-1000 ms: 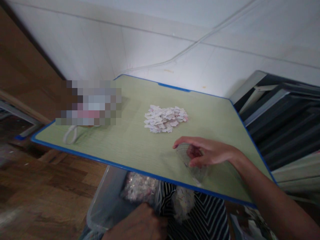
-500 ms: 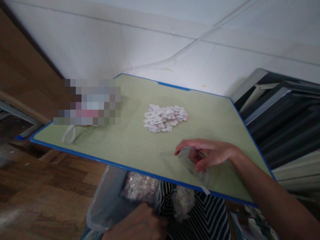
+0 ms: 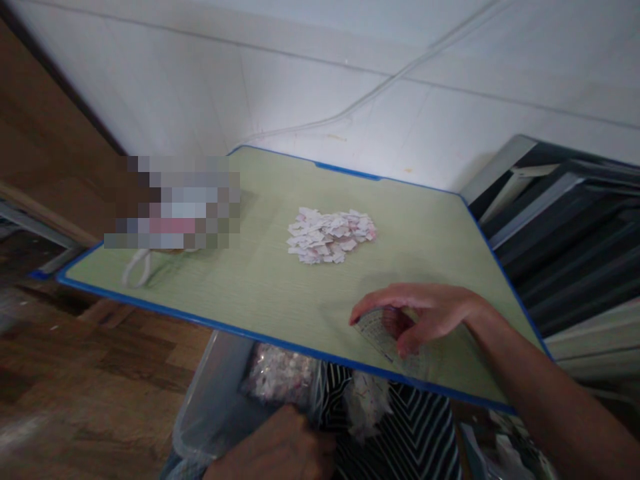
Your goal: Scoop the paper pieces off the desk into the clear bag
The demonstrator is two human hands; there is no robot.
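Observation:
In the head view my right hand (image 3: 425,310) is curled over the table's near right part, gripping a clear protractor (image 3: 377,333) with printed markings between thumb and fingers. The protractor is tilted, its lower end close to the blue edge. Low in the picture, my left hand (image 3: 280,443) is closed with the back of the hand up; its fingertips are dark and hidden. Beside it, over the striped cloth on my lap, is a clear plastic bag (image 3: 369,403) with pale bits inside. A heap of small white and pinkish paper pieces (image 3: 327,237) lies mid-table.
The green table (image 3: 260,193) has a blue rim and stands against a white wall. A clear plastic bin (image 3: 200,400) below its front edge holds a bag of bits (image 3: 283,373). A blurred-out object (image 3: 185,210) sits at left. Dark folded panels (image 3: 565,227) lean at right.
A small white piece at the protractor's lower end is no longer seen there. My right hand has shifted slightly down and toward me. My left hand stays put.

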